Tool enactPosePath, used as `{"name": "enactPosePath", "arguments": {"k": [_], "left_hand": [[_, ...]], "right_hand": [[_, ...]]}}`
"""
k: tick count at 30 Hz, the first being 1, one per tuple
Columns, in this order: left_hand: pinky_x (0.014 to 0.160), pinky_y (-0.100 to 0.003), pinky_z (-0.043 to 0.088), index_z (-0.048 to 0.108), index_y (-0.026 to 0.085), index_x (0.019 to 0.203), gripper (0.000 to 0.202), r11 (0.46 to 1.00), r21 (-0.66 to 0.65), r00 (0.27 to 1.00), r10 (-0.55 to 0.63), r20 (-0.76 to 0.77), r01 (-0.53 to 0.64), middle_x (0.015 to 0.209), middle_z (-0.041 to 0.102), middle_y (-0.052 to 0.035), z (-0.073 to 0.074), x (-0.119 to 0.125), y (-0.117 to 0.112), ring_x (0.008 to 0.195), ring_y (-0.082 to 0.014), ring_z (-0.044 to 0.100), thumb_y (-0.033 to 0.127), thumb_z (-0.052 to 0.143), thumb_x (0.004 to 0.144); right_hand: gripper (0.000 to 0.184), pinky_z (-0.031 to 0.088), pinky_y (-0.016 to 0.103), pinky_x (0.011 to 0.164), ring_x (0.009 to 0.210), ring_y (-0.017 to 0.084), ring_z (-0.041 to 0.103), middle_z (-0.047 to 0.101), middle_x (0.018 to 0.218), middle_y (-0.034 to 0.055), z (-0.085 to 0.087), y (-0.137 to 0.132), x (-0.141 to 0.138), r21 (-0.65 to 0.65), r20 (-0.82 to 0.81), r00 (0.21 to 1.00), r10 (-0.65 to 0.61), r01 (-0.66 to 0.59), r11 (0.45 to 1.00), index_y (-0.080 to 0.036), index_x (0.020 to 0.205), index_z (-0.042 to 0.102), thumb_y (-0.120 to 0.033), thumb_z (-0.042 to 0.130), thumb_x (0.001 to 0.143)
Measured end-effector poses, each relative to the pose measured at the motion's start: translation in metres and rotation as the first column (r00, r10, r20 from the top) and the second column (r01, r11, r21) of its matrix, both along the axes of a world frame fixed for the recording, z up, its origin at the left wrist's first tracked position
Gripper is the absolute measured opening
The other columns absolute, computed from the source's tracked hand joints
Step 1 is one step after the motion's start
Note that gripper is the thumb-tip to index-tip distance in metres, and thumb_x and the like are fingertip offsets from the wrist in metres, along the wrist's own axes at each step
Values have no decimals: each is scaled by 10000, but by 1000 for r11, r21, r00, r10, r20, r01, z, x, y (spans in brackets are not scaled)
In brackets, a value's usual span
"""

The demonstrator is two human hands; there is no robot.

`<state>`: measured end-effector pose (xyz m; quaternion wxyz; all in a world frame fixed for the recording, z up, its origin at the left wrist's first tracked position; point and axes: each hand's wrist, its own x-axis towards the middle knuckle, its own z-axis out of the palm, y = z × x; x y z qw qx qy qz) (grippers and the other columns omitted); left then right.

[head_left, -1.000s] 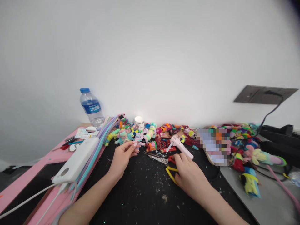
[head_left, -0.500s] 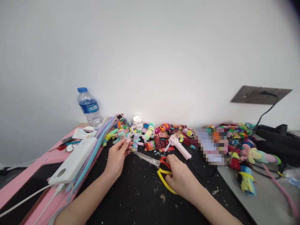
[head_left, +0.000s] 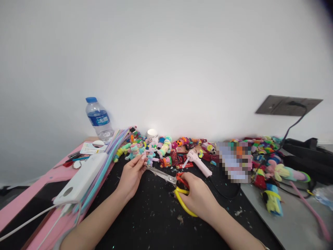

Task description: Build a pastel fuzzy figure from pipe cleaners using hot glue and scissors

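Observation:
My left hand (head_left: 131, 176) pinches a small pastel pipe-cleaner figure (head_left: 150, 159) between thumb and fingertips; part of it is hidden, and it blends with the figures behind. A pair of scissors (head_left: 170, 179) with one red and one yellow handle is in my right hand (head_left: 199, 194), fingers wrapped through the handles. The blades point left and look nearly closed, their tips by my left fingertips under the figure. Whether the tips touch it I cannot tell.
Several fuzzy figures (head_left: 166, 146) line the wall, around a white paper cup (head_left: 152, 135). A pink glue gun (head_left: 199, 164) lies behind the scissors. Pipe cleaners (head_left: 104, 170), a white power strip (head_left: 78, 180) and a water bottle (head_left: 99, 119) are left. Scraps dot the black mat (head_left: 153, 215).
The scissor tips have shifted slightly left and up to my left fingertips, and the blades look closer together. My left hand and the figure have barely moved.

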<state>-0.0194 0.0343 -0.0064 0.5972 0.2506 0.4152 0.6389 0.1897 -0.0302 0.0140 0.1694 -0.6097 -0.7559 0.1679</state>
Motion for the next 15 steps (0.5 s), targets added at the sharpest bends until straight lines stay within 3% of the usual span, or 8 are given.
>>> {"name": "enactPosePath", "arguments": {"k": [4, 15], "left_hand": [[627, -176, 486, 696, 132, 821, 153, 999, -1, 999, -36, 22, 36, 733, 631, -5, -1, 1, -1, 621, -65, 546, 171, 720, 675], [594, -158, 472, 627, 131, 750, 117, 977, 16, 972, -213, 100, 212, 669, 562, 27, 1, 4, -8, 598, -57, 511, 201, 711, 708]], "right_hand": [[213, 333, 261, 613, 771, 201, 559, 572, 895, 39, 2, -2, -1, -3, 37, 999, -21, 21, 1000, -198, 913, 455, -294, 541, 743], [171, 238, 256, 539, 654, 170, 529, 565, 756, 4, 4, -1, -1, 20, 156, 987, -33, 30, 999, -207, 751, 468, -364, 532, 775]]}}
